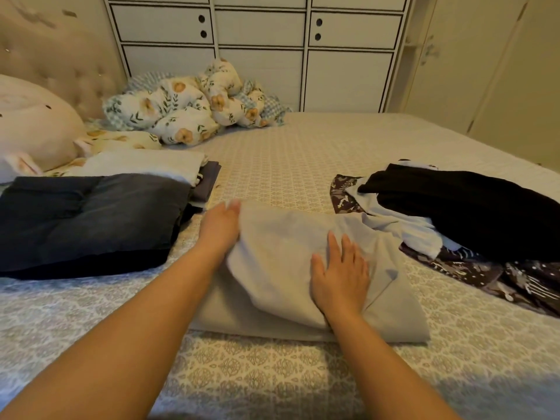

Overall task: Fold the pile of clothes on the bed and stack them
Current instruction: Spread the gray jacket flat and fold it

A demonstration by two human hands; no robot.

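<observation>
Head view, only one I've got. My read: mid-task, somewhere past halfway, but that's a guess from how things lie.

Done so far: two folded stacks near the left edge of the bed (303, 153). The dark jeans (88, 219) are folded on top of something black, toward the near-left. Just behind them, a white folded piece (142, 165) sits on grey folded ones.

In hand: a light grey garment (278, 268), middle of the bed toward the near edge, partly folded and still lumpy. My left hand (219, 227) holds its left side, fingertips tucked under the fabric edge, so I can't tell how tightly it's gripped. My right hand (341, 274) lies flat on top with fingers straight, pressing the cloth down, grasping nothing.

Left to do: the unfolded pile (454, 225) near the right edge. A black garment is on top, a pale blue one under it, a dark patterned one at the bottom spreading toward the near-right. At least three pieces, maybe more hidden underneath.

Then the grey one needs finishing and moving to a stack. Whether the two stacks get merged, I can't say.

Far-left corner: a floral quilt (188, 107) bundled up and a pillow (33, 125). I don't take those as part of the job.
</observation>
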